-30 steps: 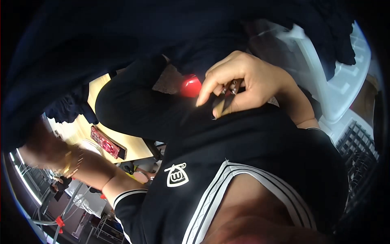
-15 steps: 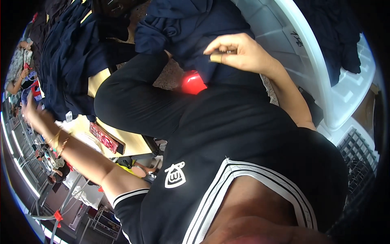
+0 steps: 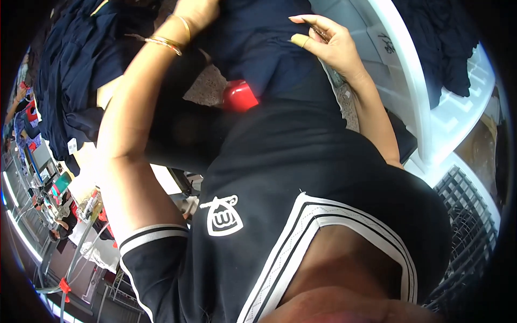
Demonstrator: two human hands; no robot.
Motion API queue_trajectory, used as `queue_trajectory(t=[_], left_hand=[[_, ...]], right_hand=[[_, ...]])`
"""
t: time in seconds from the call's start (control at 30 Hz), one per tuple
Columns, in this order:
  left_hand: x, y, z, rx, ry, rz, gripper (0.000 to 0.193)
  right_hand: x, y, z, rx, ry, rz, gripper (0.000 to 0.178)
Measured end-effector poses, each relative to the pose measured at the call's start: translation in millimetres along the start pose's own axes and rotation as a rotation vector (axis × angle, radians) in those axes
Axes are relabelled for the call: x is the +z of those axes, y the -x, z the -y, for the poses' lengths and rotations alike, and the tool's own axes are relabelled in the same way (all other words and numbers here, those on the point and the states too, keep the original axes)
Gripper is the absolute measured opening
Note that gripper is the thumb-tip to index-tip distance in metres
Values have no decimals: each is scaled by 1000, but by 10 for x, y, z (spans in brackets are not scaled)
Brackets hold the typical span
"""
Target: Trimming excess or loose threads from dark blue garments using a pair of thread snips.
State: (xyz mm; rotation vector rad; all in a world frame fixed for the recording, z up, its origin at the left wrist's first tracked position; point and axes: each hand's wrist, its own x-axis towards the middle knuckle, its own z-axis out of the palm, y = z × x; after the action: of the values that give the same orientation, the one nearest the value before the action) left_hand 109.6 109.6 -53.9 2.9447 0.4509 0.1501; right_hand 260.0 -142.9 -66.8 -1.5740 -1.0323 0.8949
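Navy cloth (image 3: pixel 258 32) is spread over my lap and reaches up past the top of the view. At its right side, my right hand (image 3: pixel 342 48) is closed with a small, dark, thin metal tool (image 3: pixel 322 34) across the fingers. Most of that tool is hidden, so its kind does not show. A yellow cover (image 3: pixel 299 40) is wrapped round the thumb. My left hand (image 3: pixel 196 12), with gold bangles at the wrist, is over the left part of the cloth. Its fingers run out of the picture at the top.
More navy garments (image 3: pixel 70 70) are heaped on a pale table at left. A shiny red object (image 3: pixel 240 96) shows beside my thigh. To the right stands a big whitish plastic tub (image 3: pixel 409 64) with dark cloth beyond it, and a grey plastic lattice (image 3: pixel 466 199) lower down.
My left hand has swung from far left, out past the table, to the top middle over the cloth. My right hand has risen slightly, with the dark tool still in it.
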Motion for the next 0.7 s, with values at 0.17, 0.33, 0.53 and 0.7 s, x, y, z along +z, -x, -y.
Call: queue_trajectory(t=[0.17,0.33,0.53,0.7], left_hand=[[-319,92,117,-115,-23,-172,49],[-858,383,-768,-191,271,-55,39],[-340,1150,-666,-119,388,-25,48],[-250,1254,-1092,-140,580,-41,51]], right_hand=[[206,152,-44,-298,516,223,48],[252,99,-356,-442,690,216,27],[6,1,137,-27,-420,290,15],[-319,38,576,-407,-472,389,15]])
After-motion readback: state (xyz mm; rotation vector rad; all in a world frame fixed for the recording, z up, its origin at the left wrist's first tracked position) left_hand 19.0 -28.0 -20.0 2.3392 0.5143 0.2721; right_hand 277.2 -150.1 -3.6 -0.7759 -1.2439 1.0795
